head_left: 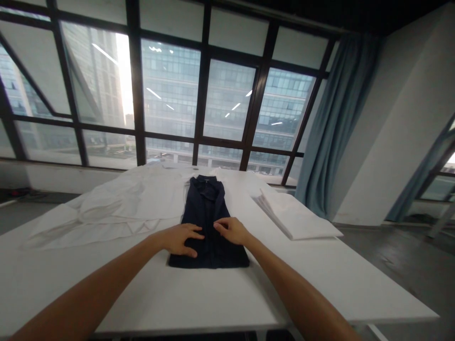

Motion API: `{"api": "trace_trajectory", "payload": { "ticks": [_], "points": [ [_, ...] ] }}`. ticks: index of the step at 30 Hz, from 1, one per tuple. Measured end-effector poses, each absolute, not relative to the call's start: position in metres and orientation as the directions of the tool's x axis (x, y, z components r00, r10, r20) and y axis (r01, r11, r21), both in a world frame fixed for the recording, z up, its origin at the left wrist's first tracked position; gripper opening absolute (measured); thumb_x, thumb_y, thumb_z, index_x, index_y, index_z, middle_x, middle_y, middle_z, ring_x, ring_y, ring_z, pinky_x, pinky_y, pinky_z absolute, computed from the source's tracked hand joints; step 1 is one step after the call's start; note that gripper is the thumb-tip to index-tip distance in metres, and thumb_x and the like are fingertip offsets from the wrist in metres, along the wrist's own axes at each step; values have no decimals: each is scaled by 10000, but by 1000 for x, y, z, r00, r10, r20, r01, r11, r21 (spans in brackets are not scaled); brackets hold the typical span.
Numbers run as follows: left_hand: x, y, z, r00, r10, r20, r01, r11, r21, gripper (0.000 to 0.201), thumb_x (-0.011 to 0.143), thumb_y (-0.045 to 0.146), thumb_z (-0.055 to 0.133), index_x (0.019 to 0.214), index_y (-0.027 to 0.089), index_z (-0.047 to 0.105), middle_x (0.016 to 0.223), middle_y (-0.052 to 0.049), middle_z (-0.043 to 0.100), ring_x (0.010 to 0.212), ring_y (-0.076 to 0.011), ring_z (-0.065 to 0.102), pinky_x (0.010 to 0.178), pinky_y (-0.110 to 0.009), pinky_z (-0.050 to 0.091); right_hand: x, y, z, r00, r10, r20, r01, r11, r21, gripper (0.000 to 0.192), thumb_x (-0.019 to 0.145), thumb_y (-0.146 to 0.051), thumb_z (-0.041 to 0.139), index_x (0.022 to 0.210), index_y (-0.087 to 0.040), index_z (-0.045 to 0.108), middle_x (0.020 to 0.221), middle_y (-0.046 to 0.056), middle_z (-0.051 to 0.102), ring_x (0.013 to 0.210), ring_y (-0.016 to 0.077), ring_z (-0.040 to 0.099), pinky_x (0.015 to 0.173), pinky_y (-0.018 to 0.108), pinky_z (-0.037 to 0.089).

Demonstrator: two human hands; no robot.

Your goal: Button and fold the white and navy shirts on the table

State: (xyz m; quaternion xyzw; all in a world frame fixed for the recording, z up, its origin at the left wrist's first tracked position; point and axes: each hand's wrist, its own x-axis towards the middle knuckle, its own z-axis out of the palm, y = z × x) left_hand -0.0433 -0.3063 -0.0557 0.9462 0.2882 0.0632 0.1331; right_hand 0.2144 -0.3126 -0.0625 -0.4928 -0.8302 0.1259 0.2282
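Observation:
A dark navy jacket lies folded into a narrow shape on the white table, its collar at the far end and its straight folded edge towards me. On its left side rests my left hand, palm down with the fingers spread. My right hand is on the right half, thumb and forefinger pinched at the jacket's front edge near the middle. The other fingers of that hand are curled in. Both hands cover parts of the cloth, and the pinched fabric is too small to see clearly.
Sheer white material spreads in loose folds over the table's left side. A folded white sheet or bag lies on the right. Dark-framed windows stand behind the table, and a blue curtain hangs at the right.

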Motion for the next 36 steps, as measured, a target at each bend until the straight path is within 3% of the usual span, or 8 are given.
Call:
{"api": "trace_trajectory", "payload": {
  "ticks": [5,10,16,21,27,31,33,36],
  "points": [
    [-35,-302,-67,734,653,186,604,-753,260,547,929,546,391,1374,243,482,1474,-85,409,1371,-247,337,1134,-423,228,233,-307,-72,-456,852,256,817,515,-260,714,801,-551,593,1363,-120,496,1420,187,442,1307,304,406,1084,446,292],
    [-30,-299,-82,684,728,40,709,-677,199,621,934,591,313,1456,257,344,1554,-81,219,1439,-288,140,1140,-514,119,230,-309,-78,-426,905,24,869,416,-267,801,874,-689,340,1478,-163,309,1554,162,182,1433,318,135,1130,542,102],
    [-34,-312,-67,765,643,-47,635,-739,225,715,868,653,411,1452,243,361,1541,-112,237,1423,-322,189,1130,-495,180,237,-320,-56,-523,851,48,834,522,-177,818,760,-725,517,1354,-163,518,1406,207,445,1274,363,426,1040,529,305],
    [-36,-329,-43,832,554,41,514,-796,321,485,848,500,551,1276,274,591,1395,-61,515,1275,-269,459,1069,-400,330,249,-328,-39,-636,767,82,736,635,-235,584,737,-621,631,1140,-203,688,1148,123,636,1034,279,597,921,396,434],
    [-28,-334,-31,853,519,-48,453,-694,559,348,906,435,476,1137,259,668,1005,-29,732,902,-183,664,853,-295,481,256,-330,-33,-702,693,-167,607,458,-650,421,768,-511,622,978,-161,725,848,65,714,756,186,663,697,283,506],
    [-29,-306,-53,721,656,224,529,-729,434,398,936,397,411,1205,184,613,1218,-81,648,1120,-196,588,997,-328,414,264,-312,-47,-541,835,-98,595,298,-747,341,795,-410,585,911,-111,699,737,64,701,636,167,653,613,272,508],
    [-33,-291,-68,641,691,335,628,-722,289,475,918,425,447,1309,169,532,1435,-106,461,1330,-231,399,1111,-377,283,271,-300,-55,-380,923,62,694,328,-641,265,809,-321,559,896,-114,700,743,65,704,649,167,650,635,274,501],
    [-39,-278,-86,621,748,235,717,-663,214,600,920,510,413,1416,171,407,1534,-111,278,1425,-253,210,1146,-426,195,281,-286,-66,-254,940,226,827,333,-453,238,792,-218,564,969,-140,703,863,66,718,752,169,658,728,271,492]
  ]
}}
